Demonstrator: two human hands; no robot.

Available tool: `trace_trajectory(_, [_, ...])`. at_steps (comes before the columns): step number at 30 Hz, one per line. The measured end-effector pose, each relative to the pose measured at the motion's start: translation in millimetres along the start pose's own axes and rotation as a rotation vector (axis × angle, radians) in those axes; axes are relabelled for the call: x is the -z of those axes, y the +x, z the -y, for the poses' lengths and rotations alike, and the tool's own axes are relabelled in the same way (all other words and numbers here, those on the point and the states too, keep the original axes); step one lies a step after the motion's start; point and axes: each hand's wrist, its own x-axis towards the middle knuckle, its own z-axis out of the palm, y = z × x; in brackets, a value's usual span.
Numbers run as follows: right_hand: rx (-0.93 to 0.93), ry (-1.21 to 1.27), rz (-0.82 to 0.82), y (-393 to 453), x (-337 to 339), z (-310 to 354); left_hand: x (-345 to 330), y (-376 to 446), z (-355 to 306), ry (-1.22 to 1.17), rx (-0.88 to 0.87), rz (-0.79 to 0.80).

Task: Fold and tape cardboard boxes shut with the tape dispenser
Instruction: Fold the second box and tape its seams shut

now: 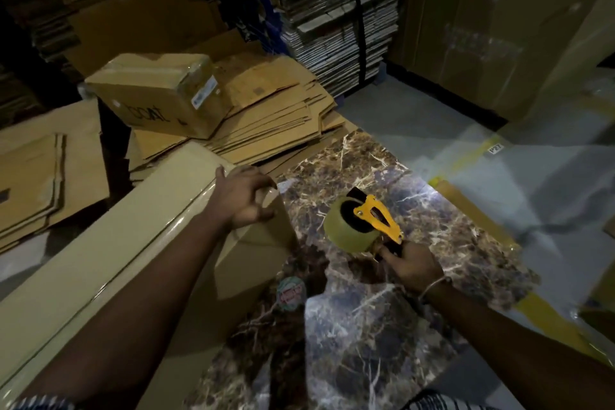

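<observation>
I see a long cardboard box (109, 243) lying along the left edge of the marble-patterned bench (382, 326), its long axis running from near-left to far-right. My left hand (244, 201) rests on its far end with fingers spread and loosely bent, gripping nothing. My right hand (414, 263) grips the handle of the yellow tape dispenser (364, 221), raised above the bench's middle, just right of the box end. The dispenser's nose points away, toward the far edge. The left hand is nearer the box.
</observation>
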Motion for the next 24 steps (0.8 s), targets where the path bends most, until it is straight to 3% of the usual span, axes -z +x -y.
trace_trajectory(8, [0.024,-0.223,-0.053,14.7,-8.4,-14.8,-8.8,-26.5,-30.4,-0.18,-0.161,-0.037])
trace_trajectory(16, [0.114,-0.268,-0.009,25.4,-16.5,-24.0,-22.0,-43.2,-56.5,-0.236,-0.353,-0.058])
trace_trajectory(24, [0.136,-0.344,0.03,32.0,-28.9,-36.3,-26.9,-49.7,-60.9,-0.341,-0.36,-0.177])
